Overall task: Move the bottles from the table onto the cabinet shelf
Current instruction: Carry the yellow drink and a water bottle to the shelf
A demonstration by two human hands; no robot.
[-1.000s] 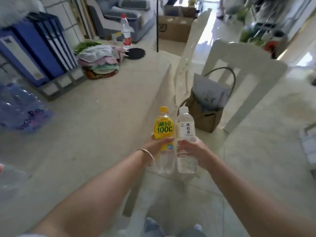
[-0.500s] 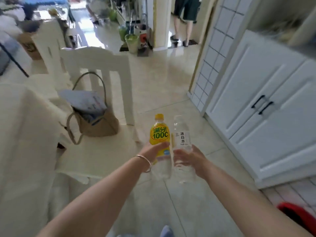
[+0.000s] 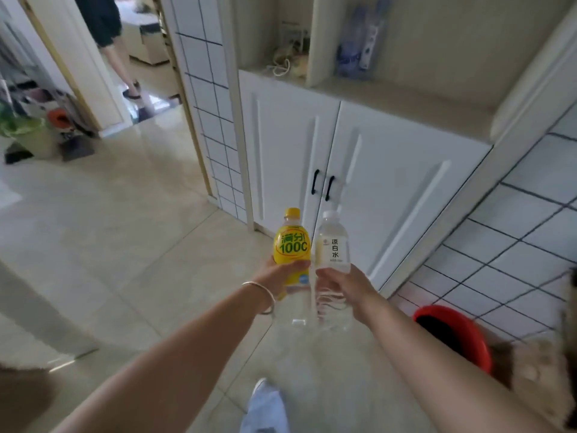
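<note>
Carry phase, both bottles in hand, cabinet shelf (image 3: 406,98) straight ahead and above. Left hand (image 3: 282,275) wraps the yellow bottle (image 3: 292,248) around its lower label; right hand (image 3: 342,284) wraps the clear water bottle (image 3: 331,245) just below its white label. Both bottles upright, caps up, side by side and touching or nearly so (can't tell which through the clear plastic). Gripped mid-body probably so each can be set down on its base without regripping, and held out in front at arm's reach, likely to keep them level while walking.

Relative to the cabinet shelf: both bottles sit well below it, in front of the closed white cabinet doors (image 3: 359,170), roughly in line with the black door handles (image 3: 323,185). The shelf opening is open-fronted, split by a vertical divider (image 3: 318,39); the section right of the divider already has a blue-and-clear pack of bottles (image 3: 359,42) at the back, bare shelf surface in front of it. Left of the divider, some cord and small items, blurred.

Other stuff: red bucket (image 3: 452,339) on the floor below and right of the shelf, a second person's legs (image 3: 115,42) in the doorway far left of it.

Judgement: nothing placed from this pair yet; next is a lift up and forward over the shelf edge.
</note>
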